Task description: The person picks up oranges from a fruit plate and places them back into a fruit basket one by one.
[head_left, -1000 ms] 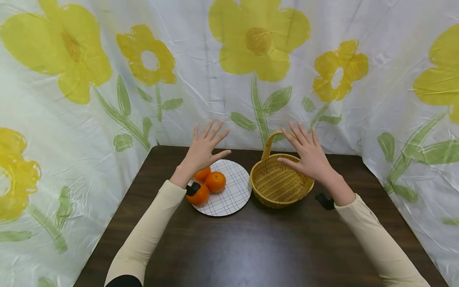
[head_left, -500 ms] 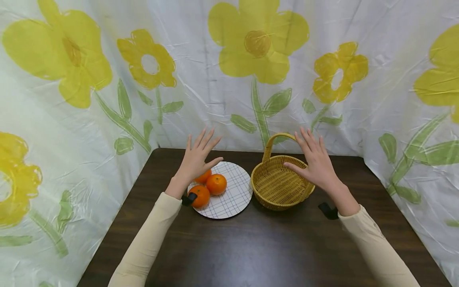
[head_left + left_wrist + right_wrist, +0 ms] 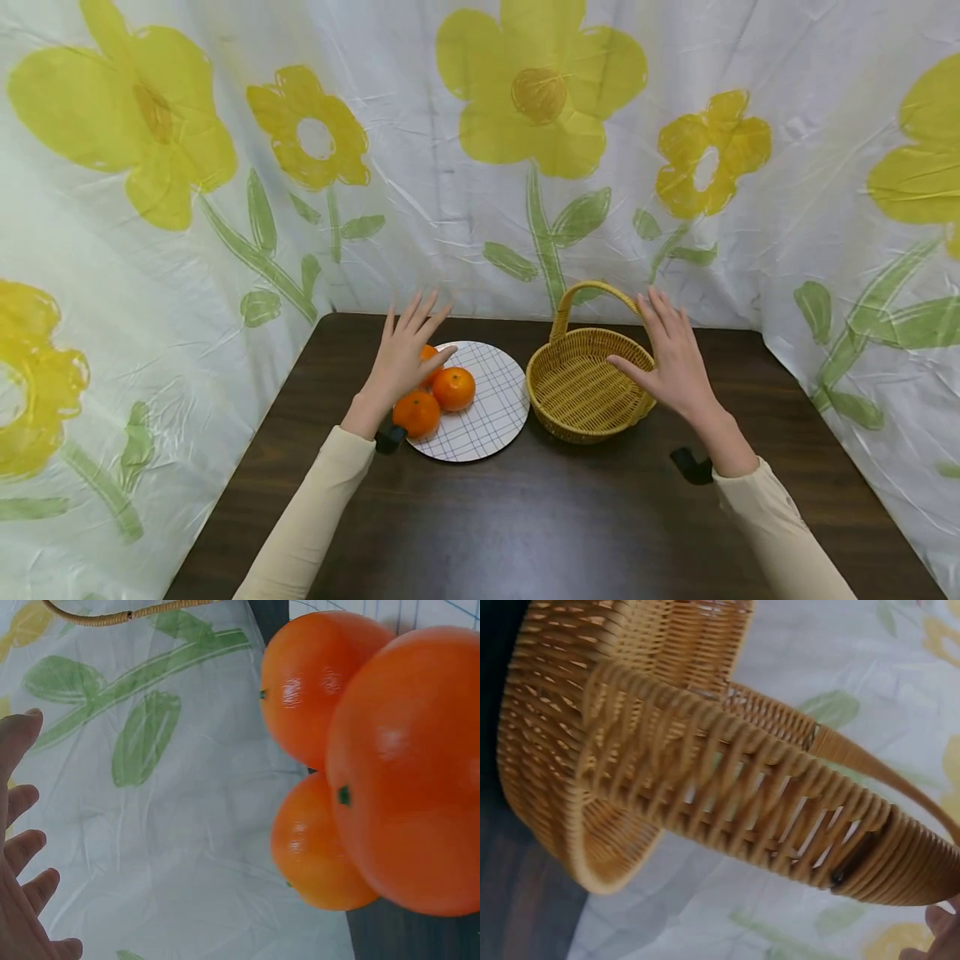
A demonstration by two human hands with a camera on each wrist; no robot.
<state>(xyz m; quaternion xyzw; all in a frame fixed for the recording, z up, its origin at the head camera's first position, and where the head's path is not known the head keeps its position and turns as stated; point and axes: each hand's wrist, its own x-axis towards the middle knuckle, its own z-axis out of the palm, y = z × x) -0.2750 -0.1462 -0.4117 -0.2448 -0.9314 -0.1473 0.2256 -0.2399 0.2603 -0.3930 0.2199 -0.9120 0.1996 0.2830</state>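
Oranges (image 3: pixel 453 389) sitting at nine o'clock on the plate (image 3: pixel 495 404), basket (image 3: pixel 573 431) at three o'clock from it | left hand (image 3: pixel 400 358), right hand (image 3: pixel 675 367) hovering unclenched, holding nothing | I'm worrying a left-hand nudge could be rolling oranges off

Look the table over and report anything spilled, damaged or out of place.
Nothing stands out. The three oranges sit bunched toward one side of the plate, the basket stands upright beside it, and I see no spill or damage. The curtain behind is creased, but that looks ordinary.
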